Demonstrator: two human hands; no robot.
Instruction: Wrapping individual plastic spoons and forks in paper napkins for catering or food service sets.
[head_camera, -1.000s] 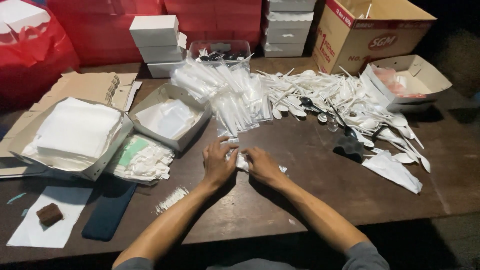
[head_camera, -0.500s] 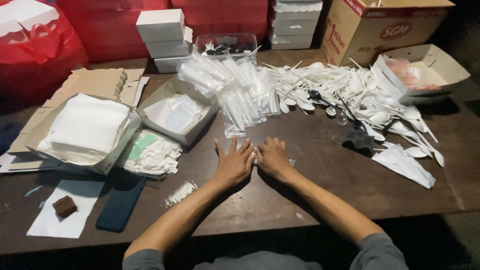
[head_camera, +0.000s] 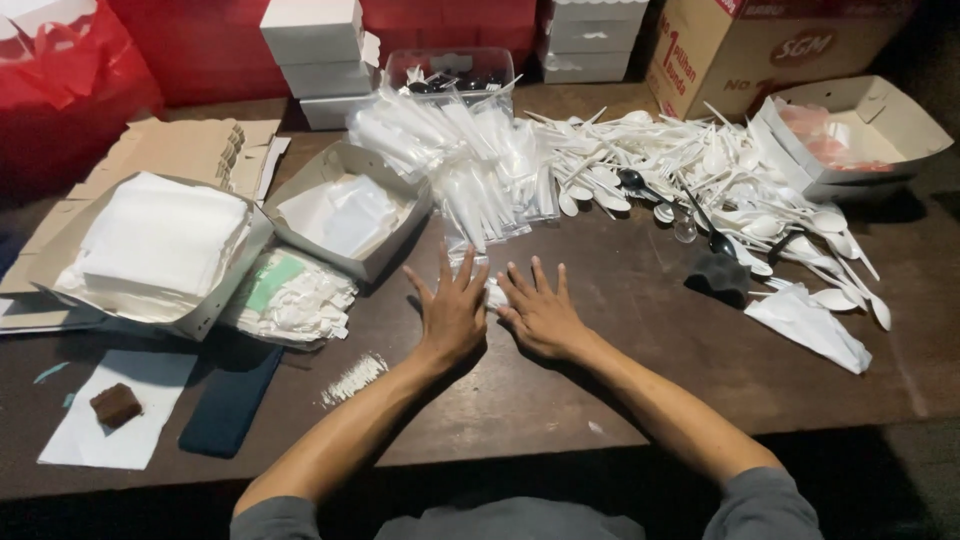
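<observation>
My left hand (head_camera: 452, 311) and my right hand (head_camera: 541, 314) lie flat, palms down and side by side, on a dark brown table (head_camera: 620, 390). Their fingers are spread. A small white wrapped item (head_camera: 496, 294) shows between the two hands, mostly hidden under them. Just beyond the fingertips lies a heap of clear-wrapped white cutlery packs (head_camera: 462, 160). To the right of that spreads a pile of loose white plastic spoons (head_camera: 700, 170) with a few black ones.
An open box of white napkins (head_camera: 150, 245) and a smaller open box (head_camera: 345, 212) sit at left, with a bag of white items (head_camera: 292, 297). A dark phone (head_camera: 232, 398), paper with a brown block (head_camera: 116, 404), black sponge (head_camera: 720, 272), cardboard boxes (head_camera: 770, 45) behind.
Both hands have gone from curled over the small white item to spread flat on the table. The view has shifted closer and slightly left.
</observation>
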